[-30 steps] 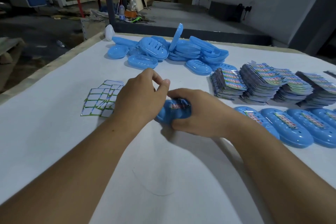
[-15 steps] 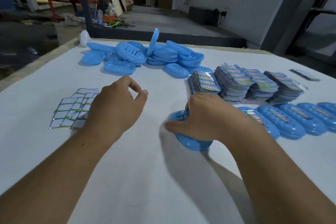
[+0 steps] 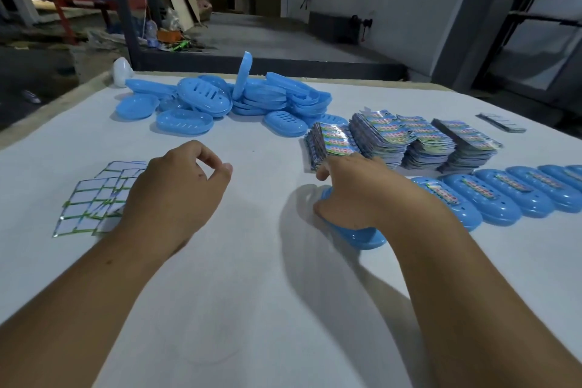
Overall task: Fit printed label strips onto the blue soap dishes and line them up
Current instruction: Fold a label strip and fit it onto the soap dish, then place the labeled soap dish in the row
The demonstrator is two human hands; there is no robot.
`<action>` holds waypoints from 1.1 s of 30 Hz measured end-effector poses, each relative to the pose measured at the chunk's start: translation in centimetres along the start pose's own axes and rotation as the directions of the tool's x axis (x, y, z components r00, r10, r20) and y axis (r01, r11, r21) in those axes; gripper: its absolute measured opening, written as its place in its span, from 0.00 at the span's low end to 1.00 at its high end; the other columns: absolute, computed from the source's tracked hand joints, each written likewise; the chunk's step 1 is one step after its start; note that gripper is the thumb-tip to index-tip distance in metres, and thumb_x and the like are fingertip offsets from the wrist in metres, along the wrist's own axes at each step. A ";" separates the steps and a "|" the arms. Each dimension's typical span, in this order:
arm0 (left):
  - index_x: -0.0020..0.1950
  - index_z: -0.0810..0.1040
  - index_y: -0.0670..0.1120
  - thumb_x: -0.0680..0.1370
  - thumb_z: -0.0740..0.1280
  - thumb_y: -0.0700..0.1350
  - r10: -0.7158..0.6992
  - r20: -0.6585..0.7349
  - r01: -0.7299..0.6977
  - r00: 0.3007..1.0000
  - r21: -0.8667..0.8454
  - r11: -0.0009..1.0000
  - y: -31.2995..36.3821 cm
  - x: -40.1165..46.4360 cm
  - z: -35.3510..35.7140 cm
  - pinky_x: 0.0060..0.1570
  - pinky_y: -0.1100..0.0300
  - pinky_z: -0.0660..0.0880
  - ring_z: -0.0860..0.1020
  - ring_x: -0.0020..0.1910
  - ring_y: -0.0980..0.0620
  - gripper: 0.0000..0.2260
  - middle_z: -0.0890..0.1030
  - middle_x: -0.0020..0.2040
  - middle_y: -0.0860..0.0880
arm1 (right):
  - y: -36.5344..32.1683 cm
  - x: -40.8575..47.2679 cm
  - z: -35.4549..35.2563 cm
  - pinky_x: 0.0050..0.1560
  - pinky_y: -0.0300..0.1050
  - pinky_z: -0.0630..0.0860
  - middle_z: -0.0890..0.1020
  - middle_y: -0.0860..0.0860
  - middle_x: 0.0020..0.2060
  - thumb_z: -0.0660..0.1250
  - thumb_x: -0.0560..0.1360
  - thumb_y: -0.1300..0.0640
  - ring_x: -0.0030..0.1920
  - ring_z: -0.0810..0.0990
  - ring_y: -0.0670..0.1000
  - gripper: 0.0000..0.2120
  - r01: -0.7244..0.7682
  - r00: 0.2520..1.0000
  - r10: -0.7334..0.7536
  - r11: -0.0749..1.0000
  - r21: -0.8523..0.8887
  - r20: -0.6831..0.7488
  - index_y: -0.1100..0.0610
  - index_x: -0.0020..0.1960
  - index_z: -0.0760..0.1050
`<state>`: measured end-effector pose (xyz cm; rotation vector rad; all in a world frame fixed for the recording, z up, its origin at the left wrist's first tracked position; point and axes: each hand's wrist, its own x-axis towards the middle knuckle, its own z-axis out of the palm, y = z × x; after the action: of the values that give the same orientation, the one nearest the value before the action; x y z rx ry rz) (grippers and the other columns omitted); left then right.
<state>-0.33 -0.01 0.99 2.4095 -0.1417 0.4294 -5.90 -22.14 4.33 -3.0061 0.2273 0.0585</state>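
**Labelled dish set down at the row's near end**

A second ago both hands worked one blue oval plastic soap dish; now the right hand alone grips it against the white surface, just at 9 o'clock of the labelled row. The left hand has let go, fingers loosely curled and empty, over the white sticker sheets. The colourful label stacks lie at 12 o'clock of the right hand.

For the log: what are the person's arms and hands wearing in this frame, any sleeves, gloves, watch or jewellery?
Nothing is worn on what shows. The left hand and right hand are bare, without gloves, and no rings are visible. Both forearms are bare to the frame's bottom edge: no sleeve, cuff, watch or wristband is in view. Anything above that lies out of frame.
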 end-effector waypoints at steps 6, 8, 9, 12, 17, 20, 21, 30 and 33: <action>0.42 0.76 0.55 0.77 0.68 0.58 -0.003 0.016 0.003 1.000 0.014 1.000 0.0 0.0 0.1 0.34 0.57 0.69 0.78 0.36 0.53 0.09 0.79 0.32 0.54 | 0.2 0.2 0.1 0.51 0.50 0.69 0.75 0.52 0.60 0.66 0.72 0.53 0.61 0.70 0.60 0.21 0.010 1.000 -0.011 0.999 0.042 0.017 0.47 0.65 0.74; 0.42 0.76 0.55 0.77 0.67 0.59 -0.008 0.029 0.008 1.000 0.024 1.000 -0.1 0.0 0.2 0.36 0.55 0.72 0.79 0.37 0.52 0.09 0.79 0.31 0.54 | -0.2 0.3 0.3 0.52 0.48 0.64 0.73 0.51 0.64 0.68 0.75 0.47 0.65 0.67 0.60 0.22 0.041 0.999 -0.041 0.993 0.109 0.001 0.44 0.68 0.72; 0.42 0.76 0.55 0.77 0.67 0.59 -0.012 0.036 0.011 0.999 0.030 0.999 -0.1 0.0 0.2 0.38 0.54 0.74 0.79 0.38 0.51 0.09 0.79 0.31 0.55 | -0.5 0.3 0.4 0.53 0.48 0.64 0.72 0.51 0.65 0.68 0.75 0.44 0.67 0.66 0.59 0.22 0.075 0.997 -0.072 0.987 0.144 -0.026 0.42 0.68 0.72; 0.41 0.77 0.55 0.76 0.67 0.59 -0.014 0.023 0.013 1.000 0.049 0.999 -0.2 -0.1 0.3 0.40 0.54 0.74 0.78 0.38 0.52 0.10 0.78 0.32 0.55 | -2.0 0.3 0.9 0.56 0.47 0.65 0.74 0.49 0.64 0.68 0.76 0.40 0.68 0.66 0.57 0.19 0.195 0.977 -0.174 0.961 0.195 -0.120 0.42 0.65 0.75; 0.43 0.80 0.53 0.78 0.66 0.57 0.022 0.001 -0.022 1.000 0.077 0.997 0.2 0.1 0.3 0.46 0.53 0.77 0.79 0.44 0.50 0.10 0.82 0.42 0.54 | -3.3 0.4 1.8 0.52 0.45 0.65 0.77 0.46 0.59 0.67 0.76 0.38 0.66 0.68 0.53 0.17 0.274 0.957 -0.248 0.943 0.190 -0.149 0.42 0.63 0.76; 0.49 0.81 0.52 0.80 0.63 0.54 0.093 -0.041 -0.084 0.995 0.193 0.978 0.3 2.3 0.3 0.55 0.49 0.75 0.76 0.52 0.48 0.10 0.81 0.50 0.52 | -3.4 0.6 1.9 0.51 0.45 0.66 0.77 0.46 0.59 0.67 0.76 0.38 0.65 0.69 0.52 0.19 0.287 0.953 -0.262 0.942 0.176 -0.154 0.42 0.64 0.76; 0.52 0.81 0.51 0.81 0.61 0.53 0.125 -0.054 -0.107 0.991 0.255 0.961 0.1 3.4 0.3 0.55 0.49 0.74 0.75 0.54 0.47 0.10 0.80 0.52 0.51 | -3.4 0.7 1.9 0.52 0.45 0.67 0.77 0.46 0.60 0.67 0.76 0.38 0.65 0.70 0.52 0.19 0.290 0.952 -0.265 0.941 0.176 -0.151 0.43 0.64 0.76; 0.71 0.70 0.48 0.80 0.59 0.42 -0.011 0.255 -0.125 0.967 0.510 0.851 -3.4 11.6 0.1 0.62 0.48 0.68 0.67 0.69 0.41 0.19 0.72 0.70 0.45 | -3.7 0.7 1.9 0.49 0.43 0.66 0.77 0.43 0.56 0.66 0.75 0.38 0.55 0.75 0.51 0.16 0.327 0.943 -0.305 0.924 0.199 -0.136 0.40 0.60 0.77; 0.69 0.73 0.49 0.81 0.60 0.45 -0.039 0.265 -0.110 0.963 0.524 0.845 -3.8 12.9 0.1 0.61 0.50 0.69 0.69 0.66 0.43 0.16 0.76 0.65 0.46 | -3.7 0.6 1.8 0.49 0.43 0.67 0.78 0.42 0.55 0.65 0.73 0.37 0.55 0.76 0.49 0.17 0.331 0.940 -0.301 0.920 0.211 -0.161 0.40 0.60 0.77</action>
<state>12.61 3.01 2.99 3.0214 -0.2078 0.1642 -4.83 -18.41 3.00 -2.7691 -0.2291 -0.1766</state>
